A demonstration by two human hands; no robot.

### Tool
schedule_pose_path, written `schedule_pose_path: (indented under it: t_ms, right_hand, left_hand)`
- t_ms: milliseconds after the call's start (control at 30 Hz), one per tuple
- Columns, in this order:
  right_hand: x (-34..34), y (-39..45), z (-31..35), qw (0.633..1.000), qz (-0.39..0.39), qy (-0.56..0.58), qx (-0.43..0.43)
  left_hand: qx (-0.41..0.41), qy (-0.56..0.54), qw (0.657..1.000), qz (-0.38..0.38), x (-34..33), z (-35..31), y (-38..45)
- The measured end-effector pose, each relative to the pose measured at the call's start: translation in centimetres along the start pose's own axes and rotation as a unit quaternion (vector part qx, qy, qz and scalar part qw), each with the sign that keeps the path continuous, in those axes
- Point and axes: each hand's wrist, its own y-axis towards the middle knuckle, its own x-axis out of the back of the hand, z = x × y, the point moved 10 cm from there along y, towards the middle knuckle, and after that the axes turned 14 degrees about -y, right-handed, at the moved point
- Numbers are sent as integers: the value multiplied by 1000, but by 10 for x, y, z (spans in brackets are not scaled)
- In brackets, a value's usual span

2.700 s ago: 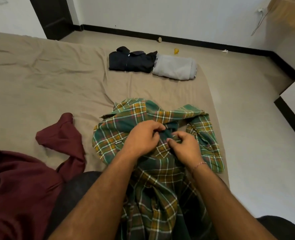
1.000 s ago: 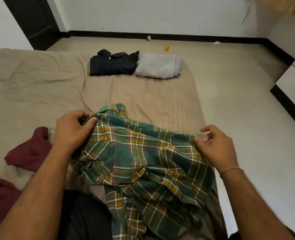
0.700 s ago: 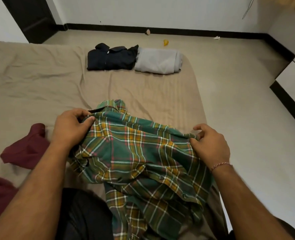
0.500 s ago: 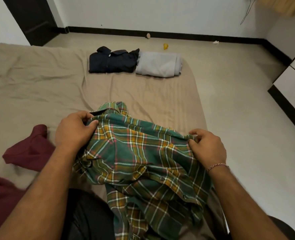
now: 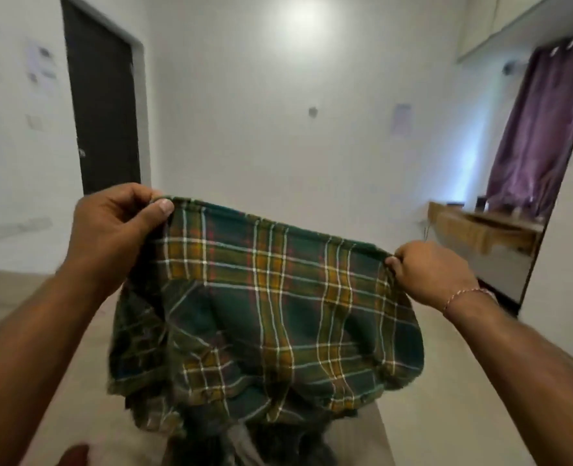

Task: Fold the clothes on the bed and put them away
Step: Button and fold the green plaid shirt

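A green plaid shirt (image 5: pixel 271 317) with yellow, white and red lines hangs in the air in front of me, stretched between both hands. My left hand (image 5: pixel 110 227) pinches its upper left edge between thumb and curled fingers. My right hand (image 5: pixel 426 267) grips the upper right edge. The shirt's lower part bunches and drapes down over the beige bed (image 5: pixel 86 391). It hides the folded clothes at the far end of the bed.
A dark door (image 5: pixel 105 109) stands at the left in the white wall. A purple curtain (image 5: pixel 540 132) hangs at the right above a wooden shelf (image 5: pixel 480 227). A sliver of maroon cloth (image 5: pixel 75 454) shows at the bottom left.
Both hands have lifted the plaid shirt off the bed and spread it at chest height. The view has tilted up from the bed to the far wall.
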Motion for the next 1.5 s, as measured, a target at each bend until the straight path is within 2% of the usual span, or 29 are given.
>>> schedule_pose_path:
  t_ms: [33, 67, 100, 133, 167, 200, 267, 300, 400, 433, 533, 567, 600, 667, 767, 833, 900, 967, 1000, 1033, 1100, 1167, 1200, 1233, 1300, 1367, 1433, 1500]
  right_hand:
    - [16, 9, -3, 1000, -2, -18, 13]
    - [39, 14, -6, 999, -10, -37, 20]
    - [54, 14, -8, 998, -11, -55, 30]
    - [66, 14, -9, 997, -16, -71, 36]
    - [82, 10, -9, 995, -33, -86, 42]
    - [93, 5, -7, 992, -50, -103, 44]
    - [107, -1, -2, 988, -76, -125, 50]
    - [109, -5, -2, 987, -79, -127, 52]
    - [120, -19, -3, 986, -107, -119, 46]
    - [122, -21, -4, 986, -109, -121, 43]
    - [125, -23, -14, 991, -72, -111, 3]
    - [128, -23, -22, 995, -66, -75, -20]
    - [129, -23, -37, 996, -66, -23, -52]
    - [136, -22, -63, 987, -92, 69, -110]
    - [140, -21, -94, 969, -122, 144, -160]
    - [134, -23, -106, 959, -120, 182, -181]
    - [126, -28, -104, 947, -102, 241, -188]
    - [111, -33, -99, 900, -78, 379, -201]
    - [102, -36, -98, 868, -64, 445, -211]
    - [94, -38, -96, 840, -55, 494, -215]
    - [80, -41, -97, 809, -47, 543, -219]
    - [70, -45, -104, 797, -51, 557, -229]
    - [67, -47, -109, 807, -51, 540, -234]
    - [62, -52, -112, 828, -55, 503, -243]
    - [47, -47, -130, 876, -49, 414, -244]
    - [-2, -8, -155, 931, -36, 301, -204]
    - [-23, -14, -140, 961, -18, 230, -149]
    - [-26, -47, -108, 949, 24, 288, -122]
  left_hand:
    - [-30, 74, 996, 41, -2, -17, 18]
    - [-48, 205, 973, 99, -5, -29, 34]
    - [-53, 362, 916, 164, -10, -28, 45]
    - [-55, 496, 841, 210, -13, -21, 52]
    - [-70, 569, 787, 231, -13, -24, 54]
    - [-95, 591, 765, 237, -15, -31, 54]
    - [-157, 581, 765, 229, -21, -57, 52]
    - [-156, 578, 770, 220, -17, -64, 54]
    - [-71, 571, 789, 216, 0, -60, 60]
    - [-48, 549, 806, 216, 1, -57, 59]
    - [-4, 308, 931, 196, -7, -70, 54]
    - [2, 236, 953, 190, -7, -77, 55]
    - [7, 205, 958, 198, -12, -78, 55]
    - [11, 252, 935, 251, -21, -77, 54]
    - [7, 393, 869, 301, -30, -67, 49]
    - [-21, 495, 820, 286, -31, -67, 48]
    - [-15, 530, 810, 252, -27, -61, 49]
    - [19, 505, 829, 240, -23, -46, 44]
    - [42, 450, 858, 242, -23, -37, 41]
    - [62, 373, 892, 246, -25, -29, 34]
    - [107, 175, 951, 232, -25, -21, 17]
    - [151, 47, 961, 225, -24, -10, -4]
    - [152, 50, 956, 245, -26, -3, -10]
    - [137, 113, 940, 292, -30, 6, -19]
    - [115, 251, 873, 402, -42, 26, -41]
    - [119, 309, 836, 438, -42, 45, -57]
    - [114, 320, 837, 429, -41, 57, -67]
    - [138, 285, 858, 405, -34, 73, -73]
